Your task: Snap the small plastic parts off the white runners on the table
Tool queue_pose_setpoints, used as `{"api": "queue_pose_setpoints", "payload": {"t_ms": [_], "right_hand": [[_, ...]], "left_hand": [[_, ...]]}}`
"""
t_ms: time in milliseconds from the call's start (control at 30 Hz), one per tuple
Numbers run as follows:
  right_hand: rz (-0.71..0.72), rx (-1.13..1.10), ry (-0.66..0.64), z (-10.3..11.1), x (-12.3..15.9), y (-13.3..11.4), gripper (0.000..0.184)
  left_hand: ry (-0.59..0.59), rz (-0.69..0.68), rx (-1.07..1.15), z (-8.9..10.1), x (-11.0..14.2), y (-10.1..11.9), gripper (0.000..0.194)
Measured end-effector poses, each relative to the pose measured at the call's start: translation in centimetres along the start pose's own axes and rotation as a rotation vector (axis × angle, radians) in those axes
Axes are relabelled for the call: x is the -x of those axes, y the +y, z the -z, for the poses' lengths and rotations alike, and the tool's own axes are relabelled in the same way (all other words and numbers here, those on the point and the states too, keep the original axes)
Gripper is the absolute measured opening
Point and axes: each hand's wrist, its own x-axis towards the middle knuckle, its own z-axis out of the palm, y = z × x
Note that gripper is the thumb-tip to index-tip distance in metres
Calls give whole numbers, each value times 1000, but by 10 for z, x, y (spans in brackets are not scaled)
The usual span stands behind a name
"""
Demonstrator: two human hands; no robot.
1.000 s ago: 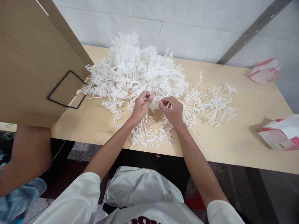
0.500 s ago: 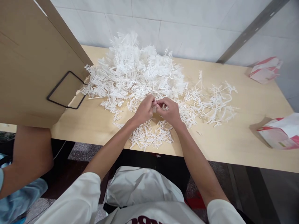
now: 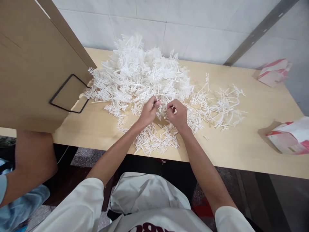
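Note:
My left hand (image 3: pixel 150 109) pinches a white branched plastic piece (image 3: pixel 161 112) between thumb and fingers, just over the table. A short gap to its right, my right hand (image 3: pixel 177 112) has its fingers curled into a pinch; whether anything small is in them is hidden. Behind both hands rises a big heap of white branched plastic pieces (image 3: pixel 145 69). Small loose white sticks (image 3: pixel 156 140) lie scattered on the table between my forearms. To the right of my right hand lies a looser tangle of bare white stems (image 3: pixel 224 108).
A cardboard panel (image 3: pixel 36 64) with a black wire bracket (image 3: pixel 69 93) stands at the left. Two red-and-white paper packets (image 3: pixel 289 137) sit on the right of the wooden table (image 3: pixel 224 148). Another person's arm (image 3: pixel 33 158) is at lower left; a tiled wall (image 3: pixel 188 38) closes the back.
My hands have moved apart: the right one has drawn a little to the right, away from the piece that stays in my left hand. The other person's arm has shifted slightly.

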Motion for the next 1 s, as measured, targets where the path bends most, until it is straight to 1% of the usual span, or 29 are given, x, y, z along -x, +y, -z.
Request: {"api": "queue_pose_setpoints", "payload": {"t_ms": [100, 167, 200, 267, 333, 400, 500, 600, 667, 733, 767, 833, 867, 900, 933, 1000], "right_hand": [[0, -68, -34, 3, -1, -3, 24], [1, -82, -54, 2, -1, -3, 19], [2, -73, -66, 1, -1, -3, 17], [15, -37, -92, -2, 0, -1, 20], [35, 10, -106, -4, 1, 0, 17], [34, 47, -114, -6, 1, 1, 16], [-14, 65, -152, -5, 2, 0, 14], [-56, 45, -217, -3, 2, -1, 13], [-89, -16, -244, -1, 2, -2, 15], [-127, -152, -231, 2, 1, -2, 19], [-143, -230, -206, 4, 1, -3, 21], [-160, -322, -153, 6, 0, -3, 23], [-162, -314, -139, 6, -1, -4, 24], [-159, -279, -135, 7, -2, -4, 25], [-148, -231, -142, 6, -2, -3, 27], [-92, -150, -163, 3, -2, -2, 27]], "left_hand": [[51, 35, 73, 3, -2, 0, 32], [47, 33, 74, 4, -2, -1, 35], [40, 29, 66, 4, -2, -1, 36], [35, 19, 43, 3, -2, 0, 38], [33, 7, 21, 2, -1, 1, 39], [12, -1, 8, 1, -1, 2, 41], [-46, -16, 41, -1, 0, 1, 45], [-106, -1, 123, -4, 0, -1, 47], [-126, 43, 207, -4, -1, -3, 46], [-95, 110, 311, -3, -3, -4, 44], [-55, 149, 355, -1, -4, -4, 42], [71, 173, 389, 3, -7, -3, 36], [128, 164, 381, 5, -8, -2, 34], [161, 155, 378, 7, -9, -2, 32], [172, 151, 380, 8, -9, -1, 30], [154, 160, 392, 9, -10, -1, 28]]}}
